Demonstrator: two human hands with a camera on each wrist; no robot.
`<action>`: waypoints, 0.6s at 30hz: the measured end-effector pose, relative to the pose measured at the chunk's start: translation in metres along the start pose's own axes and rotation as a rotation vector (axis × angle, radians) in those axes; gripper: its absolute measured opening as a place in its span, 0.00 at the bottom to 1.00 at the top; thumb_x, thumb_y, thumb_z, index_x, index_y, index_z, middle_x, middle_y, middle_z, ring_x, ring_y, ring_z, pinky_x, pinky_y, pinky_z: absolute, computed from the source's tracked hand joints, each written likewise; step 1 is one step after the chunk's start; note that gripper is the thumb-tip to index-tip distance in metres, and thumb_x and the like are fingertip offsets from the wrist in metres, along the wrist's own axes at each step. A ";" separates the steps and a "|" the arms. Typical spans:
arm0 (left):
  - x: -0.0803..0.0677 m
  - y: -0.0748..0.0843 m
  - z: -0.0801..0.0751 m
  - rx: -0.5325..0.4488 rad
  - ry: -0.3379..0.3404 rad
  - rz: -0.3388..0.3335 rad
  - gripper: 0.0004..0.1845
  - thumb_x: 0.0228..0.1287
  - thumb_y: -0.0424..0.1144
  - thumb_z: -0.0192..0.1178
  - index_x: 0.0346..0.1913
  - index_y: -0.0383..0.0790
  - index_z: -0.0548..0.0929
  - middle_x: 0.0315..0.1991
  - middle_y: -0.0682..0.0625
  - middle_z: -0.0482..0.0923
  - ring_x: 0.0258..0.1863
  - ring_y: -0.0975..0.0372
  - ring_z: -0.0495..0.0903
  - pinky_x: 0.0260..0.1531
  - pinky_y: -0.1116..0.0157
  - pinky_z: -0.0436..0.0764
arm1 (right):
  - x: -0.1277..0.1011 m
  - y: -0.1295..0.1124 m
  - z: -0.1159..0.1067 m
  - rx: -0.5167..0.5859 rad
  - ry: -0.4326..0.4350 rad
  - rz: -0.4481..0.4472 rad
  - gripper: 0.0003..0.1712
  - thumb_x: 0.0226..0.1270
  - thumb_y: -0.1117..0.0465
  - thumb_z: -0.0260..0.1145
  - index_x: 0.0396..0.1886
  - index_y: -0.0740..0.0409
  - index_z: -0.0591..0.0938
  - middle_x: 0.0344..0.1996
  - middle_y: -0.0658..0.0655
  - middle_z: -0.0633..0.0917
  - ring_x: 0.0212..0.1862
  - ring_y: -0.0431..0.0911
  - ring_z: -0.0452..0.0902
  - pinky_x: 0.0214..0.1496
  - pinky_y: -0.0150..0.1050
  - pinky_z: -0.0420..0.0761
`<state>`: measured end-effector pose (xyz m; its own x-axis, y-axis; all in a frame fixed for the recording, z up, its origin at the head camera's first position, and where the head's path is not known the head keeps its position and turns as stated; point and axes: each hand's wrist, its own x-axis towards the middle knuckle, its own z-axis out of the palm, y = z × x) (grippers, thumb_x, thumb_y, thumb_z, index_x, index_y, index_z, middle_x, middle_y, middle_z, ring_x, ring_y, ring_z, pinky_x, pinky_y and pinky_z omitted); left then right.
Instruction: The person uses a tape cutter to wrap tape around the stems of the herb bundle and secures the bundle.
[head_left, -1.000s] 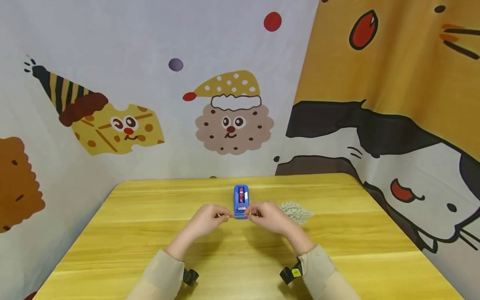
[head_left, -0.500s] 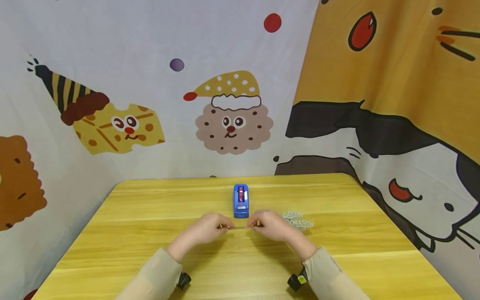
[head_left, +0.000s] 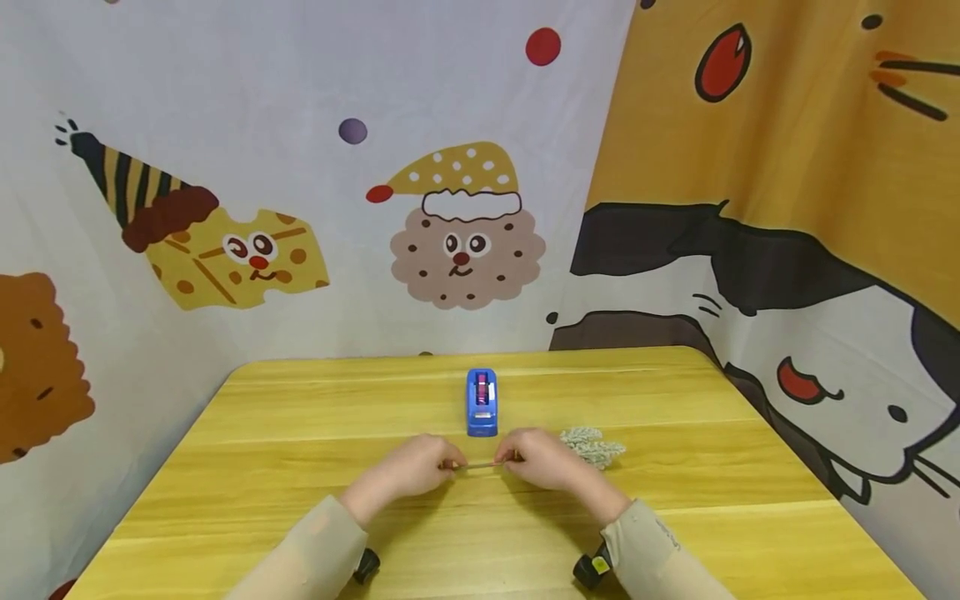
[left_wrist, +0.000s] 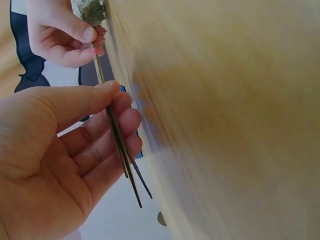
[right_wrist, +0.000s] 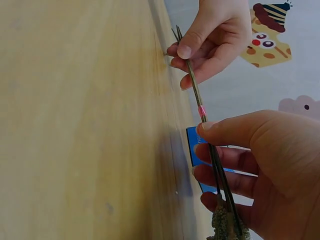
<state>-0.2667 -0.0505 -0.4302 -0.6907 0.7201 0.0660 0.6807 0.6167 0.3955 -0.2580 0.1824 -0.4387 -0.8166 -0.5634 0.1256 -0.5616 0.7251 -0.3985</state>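
Note:
A bunch of pale, fluffy flower sprigs [head_left: 596, 447] lies crosswise between both hands, its heads out to the right. My left hand [head_left: 422, 465] pinches the thin stems [left_wrist: 116, 132] between thumb and index finger near their cut ends, which fan out below the fingers. Closer to the heads, my right hand [head_left: 542, 458] pinches the same stems between thumb and fingers. A small band of pink tape [right_wrist: 202, 110] wraps the stems just beside the right thumb. Beyond the hands stands a blue tape dispenser [head_left: 482, 423] with a pink roll [head_left: 482, 388] in it.
The wooden table [head_left: 300, 408] carries the dispenser near its far edge. Behind it hangs a white and yellow cartoon curtain [head_left: 450, 333]. Black wrist cameras, such as the right one [head_left: 588, 571], hang under the sleeves.
Both hands have drawn back from the dispenser's front end toward the body, bringing the stems with them. The dispenser stays where it was.

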 end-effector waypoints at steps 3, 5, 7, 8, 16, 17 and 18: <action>0.000 0.001 -0.001 0.031 0.010 0.001 0.11 0.51 0.31 0.61 0.40 0.43 0.83 0.35 0.55 0.80 0.32 0.66 0.76 0.35 0.68 0.75 | 0.001 0.001 0.002 0.010 0.001 0.018 0.07 0.54 0.64 0.62 0.30 0.47 0.82 0.28 0.39 0.79 0.31 0.33 0.71 0.34 0.30 0.73; 0.000 0.002 -0.002 0.048 0.018 0.002 0.10 0.51 0.31 0.62 0.38 0.43 0.83 0.34 0.55 0.80 0.32 0.66 0.76 0.34 0.68 0.75 | 0.001 0.001 0.002 0.013 0.001 0.027 0.07 0.54 0.64 0.62 0.30 0.47 0.82 0.28 0.39 0.78 0.31 0.33 0.71 0.34 0.30 0.73; 0.000 0.003 -0.002 0.062 0.025 0.000 0.08 0.51 0.32 0.62 0.36 0.44 0.82 0.32 0.56 0.80 0.31 0.67 0.75 0.33 0.68 0.75 | 0.001 0.001 0.003 0.020 -0.002 0.035 0.06 0.54 0.63 0.62 0.30 0.47 0.82 0.27 0.39 0.78 0.31 0.33 0.71 0.34 0.30 0.73; 0.001 0.003 -0.002 0.069 0.026 -0.003 0.07 0.51 0.32 0.62 0.35 0.44 0.82 0.31 0.57 0.79 0.30 0.67 0.75 0.33 0.68 0.75 | 0.002 0.002 0.003 0.023 -0.002 0.037 0.06 0.54 0.63 0.62 0.29 0.47 0.82 0.27 0.39 0.78 0.31 0.33 0.71 0.34 0.30 0.73; 0.002 -0.001 -0.002 0.051 0.012 -0.036 0.04 0.49 0.34 0.64 0.27 0.47 0.80 0.23 0.62 0.74 0.25 0.70 0.71 0.30 0.69 0.73 | 0.004 0.005 0.003 0.041 -0.007 0.034 0.04 0.54 0.60 0.63 0.28 0.45 0.82 0.26 0.38 0.77 0.31 0.33 0.71 0.35 0.31 0.73; 0.002 -0.002 -0.001 0.048 0.013 -0.035 0.04 0.48 0.34 0.64 0.27 0.47 0.80 0.23 0.62 0.74 0.25 0.70 0.71 0.30 0.69 0.72 | 0.004 0.005 0.004 0.044 -0.007 0.032 0.04 0.54 0.60 0.64 0.28 0.45 0.82 0.26 0.38 0.77 0.31 0.33 0.71 0.35 0.31 0.73; 0.002 -0.003 -0.001 0.047 0.015 -0.033 0.04 0.48 0.34 0.64 0.26 0.47 0.80 0.22 0.62 0.73 0.24 0.70 0.70 0.29 0.69 0.72 | 0.004 0.006 0.004 0.048 -0.007 0.028 0.04 0.54 0.60 0.64 0.28 0.45 0.82 0.26 0.38 0.77 0.31 0.33 0.71 0.35 0.31 0.73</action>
<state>-0.2702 -0.0511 -0.4301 -0.7162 0.6947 0.0675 0.6680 0.6542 0.3546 -0.2643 0.1826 -0.4439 -0.8311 -0.5457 0.1076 -0.5311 0.7211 -0.4449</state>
